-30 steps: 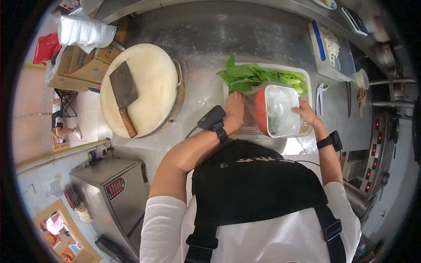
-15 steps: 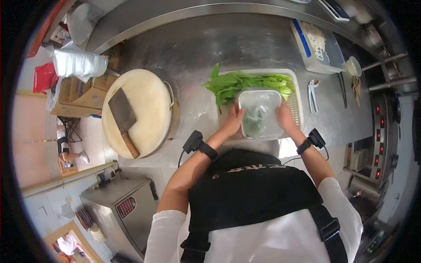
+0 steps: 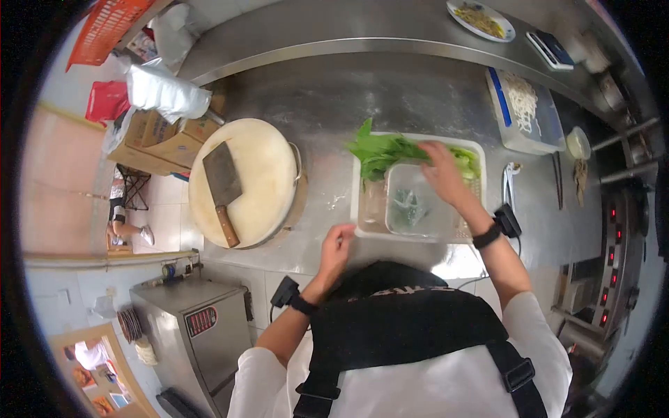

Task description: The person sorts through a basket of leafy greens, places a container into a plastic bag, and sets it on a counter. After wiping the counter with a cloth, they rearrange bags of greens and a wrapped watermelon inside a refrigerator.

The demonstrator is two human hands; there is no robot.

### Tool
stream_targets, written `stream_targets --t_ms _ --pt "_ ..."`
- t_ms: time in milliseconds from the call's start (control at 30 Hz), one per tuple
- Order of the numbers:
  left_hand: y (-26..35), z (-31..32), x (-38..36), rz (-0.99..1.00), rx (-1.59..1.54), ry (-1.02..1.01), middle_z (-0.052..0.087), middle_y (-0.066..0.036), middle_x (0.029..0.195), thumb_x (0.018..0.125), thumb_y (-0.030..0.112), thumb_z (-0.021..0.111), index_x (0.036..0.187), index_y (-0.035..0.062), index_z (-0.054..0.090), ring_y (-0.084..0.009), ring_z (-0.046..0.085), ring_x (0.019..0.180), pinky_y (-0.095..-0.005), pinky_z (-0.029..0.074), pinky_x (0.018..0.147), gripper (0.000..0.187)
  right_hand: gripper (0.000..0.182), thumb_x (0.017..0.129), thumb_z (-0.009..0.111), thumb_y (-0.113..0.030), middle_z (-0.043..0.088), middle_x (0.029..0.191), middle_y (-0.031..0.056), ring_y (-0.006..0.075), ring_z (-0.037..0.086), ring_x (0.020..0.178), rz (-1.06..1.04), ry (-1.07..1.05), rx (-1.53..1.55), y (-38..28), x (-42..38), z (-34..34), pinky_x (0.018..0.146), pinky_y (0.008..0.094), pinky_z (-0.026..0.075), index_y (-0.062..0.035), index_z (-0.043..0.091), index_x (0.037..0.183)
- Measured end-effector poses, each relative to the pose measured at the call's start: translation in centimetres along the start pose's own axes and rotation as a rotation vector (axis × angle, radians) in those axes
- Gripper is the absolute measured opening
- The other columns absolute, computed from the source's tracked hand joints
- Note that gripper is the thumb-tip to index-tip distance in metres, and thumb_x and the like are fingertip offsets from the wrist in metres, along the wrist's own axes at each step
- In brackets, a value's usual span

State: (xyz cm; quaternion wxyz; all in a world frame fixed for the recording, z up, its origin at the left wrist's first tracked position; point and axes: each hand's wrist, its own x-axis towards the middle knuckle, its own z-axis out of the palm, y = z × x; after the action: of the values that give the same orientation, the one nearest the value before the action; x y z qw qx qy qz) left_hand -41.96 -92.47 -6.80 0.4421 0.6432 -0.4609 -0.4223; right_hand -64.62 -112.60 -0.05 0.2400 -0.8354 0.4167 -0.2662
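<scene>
My right hand (image 3: pixel 444 173) reaches over the leafy greens (image 3: pixel 382 151), its slightly blurred fingers stretched out at their edge. These long green leaves lie along the far side of a white plastic basket (image 3: pixel 354 202). In the basket's front part sits a translucent plastic container (image 3: pixel 435 221). Through it shows a clear bag (image 3: pixel 410 209) with something dark green inside. Just off the basket's front left corner, my left hand (image 3: pixel 336 247) is open and holds nothing.
To the left a cleaver (image 3: pixel 223 177) lies on a round chopping board (image 3: pixel 268 167). Noodles (image 3: pixel 521 103) fill part of a plastic box at the back right. Metal tongs (image 3: pixel 509 184) lie beside the basket. A plate of food (image 3: pixel 481 21) stands on the shelf (image 3: pixel 334 42).
Both hands have let go of the container, which now rests in the basket. My left hand has drawn back to the left; the right has moved up to the greens. The view has shifted.
</scene>
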Motion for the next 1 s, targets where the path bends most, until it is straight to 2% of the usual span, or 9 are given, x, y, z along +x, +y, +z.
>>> stream_targets --t_ms 133,267,367,433,533,667,733,867,1000 --pt "-1.7 1.3 -5.1 -0.248 -0.026 0.069 0.059 -0.006 0.091 0.084 0.0 0.043 0.099 0.0016 0.054 -0.0146 0.054 0.087 -0.0263 0.041 0.08 0.019 0.053 0.073 0.052 -0.005 0.036 0.128 0.0139 0.0323 0.036 0.116 -0.226 -0.096 0.027 -1.6 6.6 5.1 0.098 0.0397 0.029 -0.0091 0.038 0.124" --pt "-1.1 1.9 -9.6 -0.025 0.168 0.066 0.059 -0.011 0.086 0.081 0.001 0.045 0.097 0.0039 0.056 -0.0197 0.058 0.077 -0.0281 0.045 0.067 0.02 0.05 0.076 0.052 -0.013 0.036 0.128 0.0116 0.0314 0.039 0.113 -0.346 -0.337 -0.165 1.0 7.7 10.1 0.094 0.0401 0.033 -0.0101 0.039 0.124" --pt "-2.5 0.8 -13.3 -0.083 0.161 0.127 0.06 -0.011 0.087 0.081 0.001 0.045 0.097 0.0036 0.056 -0.0194 0.058 0.081 -0.0276 0.045 0.068 0.02 0.045 0.078 0.05 -0.017 0.04 0.125 0.0129 0.032 0.043 0.109 -0.333 -0.378 -0.06 0.2 6.3 10.1 0.09 0.0412 0.036 -0.009 0.04 0.121" --pt "-3.9 0.5 -15.4 -0.339 -0.084 0.283 0.06 -0.011 0.088 0.081 0.002 0.045 0.097 0.0038 0.057 -0.019 0.059 0.083 -0.0272 0.046 0.069 0.019 0.038 0.079 0.048 -0.019 0.047 0.117 0.0148 0.032 0.047 0.104 -0.155 -0.376 -0.124 -0.8 5.8 10.2 0.086 0.0412 0.038 -0.0084 0.044 0.115" --pt "-3.9 0.1 -16.1 -0.357 -0.006 0.258 0.06 -0.011 0.09 0.081 0.003 0.046 0.096 0.0036 0.057 -0.021 0.059 0.085 -0.028 0.046 0.07 0.019 0.034 0.08 0.046 -0.022 0.054 0.106 0.0164 0.0325 0.051 0.097 0.008 -0.491 -0.023 -0.8 7.9 10.8 0.082 0.0424 0.04 -0.0092 0.044 0.111" --pt "-5.3 -1.6 -17.1 -0.125 0.142 0.129 0.06 -0.012 0.091 0.081 0.004 0.048 0.096 0.0029 0.057 -0.0236 0.058 0.086 -0.0299 0.046 0.072 0.018 0.031 0.081 0.045 -0.031 0.06 0.093 0.0137 0.0332 0.056 0.086 -0.176 -0.348 -0.466 -0.5 6.9 11.6 0.076 0.0409 0.041 -0.0061 0.053 0.098" --pt "-5.9 -3.7 -18.6 -0.09 0.218 0.115 0.06 -0.014 0.091 0.08 0.004 0.048 0.096 0.0025 0.057 -0.0256 0.058 0.086 -0.0317 0.045 0.074 0.018 0.027 0.079 0.047 -0.028 0.059 0.095 0.0162 0.0333 0.055 0.089 -0.05 -0.525 -0.674 -0.1 6.6 12.3 0.078 0.0417 0.041 -0.0051 0.058 0.088" --pt "-6.8 -7.3 -24.5 -0.214 0.148 0.218 0.059 -0.013 0.093 0.081 0.004 0.048 0.096 0.0025 0.057 -0.0256 0.058 0.087 -0.0322 0.045 0.075 0.018 0.023 0.074 0.05 -0.022 0.057 0.097 0.0184 0.0347 0.052 0.094 0.017 -0.385 -0.507 -1.3 6.1 11.9 0.082 0.043 0.039 -0.0042 0.06 0.086" --pt "-11.7 -9.4 -31.4 -0.28 -0.049 0.428 0.06 -0.011 0.093 0.083 0.006 0.046 0.097 0.0017 0.055 -0.0214 0.058 0.087 -0.0311 0.046 0.076 0.018 0.026 0.071 0.054 -0.011 0.054 0.1 0.0212 0.0367 0.048 0.097 -0.102 0.005 -0.292 -5.4 4.6 9.3 0.083 0.0436 0.038 -0.0025 0.057 0.095"
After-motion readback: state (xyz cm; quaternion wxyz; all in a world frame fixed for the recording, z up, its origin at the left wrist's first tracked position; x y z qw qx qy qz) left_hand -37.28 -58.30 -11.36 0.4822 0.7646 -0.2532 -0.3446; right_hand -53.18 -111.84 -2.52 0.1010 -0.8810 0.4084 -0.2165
